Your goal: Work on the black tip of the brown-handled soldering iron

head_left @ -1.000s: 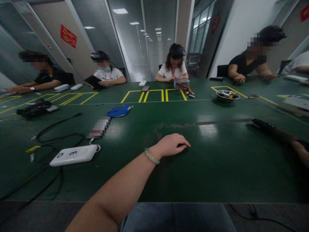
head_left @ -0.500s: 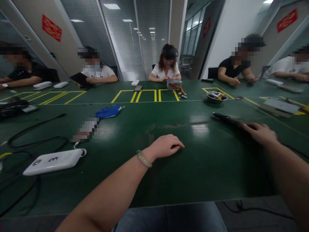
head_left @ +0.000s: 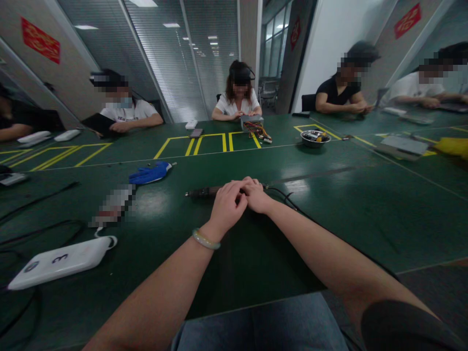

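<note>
Position: the dark tool [head_left: 203, 192] is under my hands at the green table [head_left: 256, 263], straight ahead of me. Its long axis runs across my front, nearly parallel to the table edge; the narrow tip [head_left: 187, 194] points left and the black cable [head_left: 288, 199] leaves on the right. My left hand [head_left: 228, 202] is the nearer to the tip and covers the middle of the barrel. My right hand [head_left: 256, 195] is at the cable end, touching the left.

Grip: the fingers of both hands are bent over the barrel, not spread. My own knuckles hide the undersides, so I cannot tell whether either hand pinches the barrel or merely rests on it.

Surroundings: a blue glove [head_left: 150, 173] lies to the left, beyond the tip and apart from it.
</note>
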The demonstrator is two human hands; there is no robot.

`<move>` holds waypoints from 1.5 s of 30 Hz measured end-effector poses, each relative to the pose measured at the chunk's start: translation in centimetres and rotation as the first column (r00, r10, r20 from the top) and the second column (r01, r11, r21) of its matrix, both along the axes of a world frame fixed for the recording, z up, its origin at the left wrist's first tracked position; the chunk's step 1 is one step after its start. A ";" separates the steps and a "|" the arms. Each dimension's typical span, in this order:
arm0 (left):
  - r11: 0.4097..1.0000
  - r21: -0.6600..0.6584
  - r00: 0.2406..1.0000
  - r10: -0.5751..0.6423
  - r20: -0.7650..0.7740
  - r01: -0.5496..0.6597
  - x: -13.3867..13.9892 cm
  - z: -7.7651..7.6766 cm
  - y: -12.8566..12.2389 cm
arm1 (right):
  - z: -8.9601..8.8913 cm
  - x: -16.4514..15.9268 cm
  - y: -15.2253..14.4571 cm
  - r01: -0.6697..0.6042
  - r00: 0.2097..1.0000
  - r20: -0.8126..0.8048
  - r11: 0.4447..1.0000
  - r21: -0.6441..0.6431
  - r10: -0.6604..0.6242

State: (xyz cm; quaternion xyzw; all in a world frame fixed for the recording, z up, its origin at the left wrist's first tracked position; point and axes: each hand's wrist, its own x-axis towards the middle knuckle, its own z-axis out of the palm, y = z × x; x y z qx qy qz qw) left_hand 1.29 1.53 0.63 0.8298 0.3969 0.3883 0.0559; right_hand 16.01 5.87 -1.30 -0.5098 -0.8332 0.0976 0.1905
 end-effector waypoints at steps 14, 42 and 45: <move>0.995 -0.048 0.963 0.075 -0.260 -0.090 -0.4 -1.0 0.7 | 4.1 7.4 -5.5 0.239 0.952 0.244 0.946 -0.221 -0.184; 0.972 -0.099 0.864 0.138 -0.484 -0.211 -0.7 0.2 -0.9 | 2.5 6.0 -5.1 0.073 0.996 -0.028 0.967 -0.243 -0.083; 0.974 -0.097 0.883 0.143 -0.446 -0.206 0.0 -0.1 -0.9 | 3.0 5.6 -5.4 0.125 0.991 -0.004 0.956 -0.266 -0.131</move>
